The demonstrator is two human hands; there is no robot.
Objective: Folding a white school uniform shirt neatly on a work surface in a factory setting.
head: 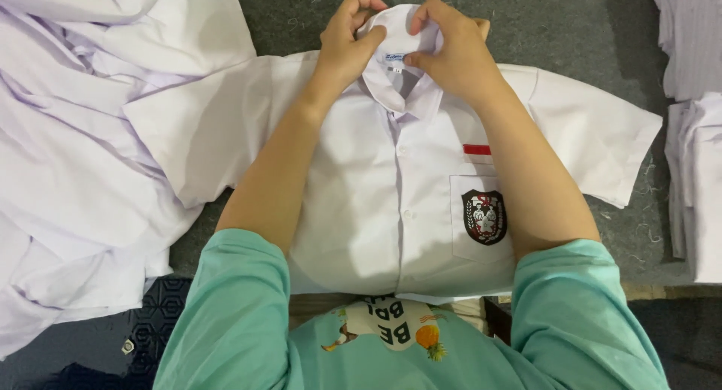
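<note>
A white short-sleeved shirt (376, 194) lies face up and buttoned on a grey felt surface (571, 36), collar pointing away from me. It has a chest pocket with a dark shield badge (484, 217) and a small red stripe above it. My left hand (347, 40) pinches the left side of the collar (397, 66). My right hand (450, 48) grips the collar's right side. Both hands meet at the top of the collar, thumbs on the inside near the neck label.
A loose heap of white shirts (83, 157) covers the left side. Folded white garments (696, 172) are stacked at the right edge, with more at the top right. My teal sleeves (226, 315) fill the bottom of the view.
</note>
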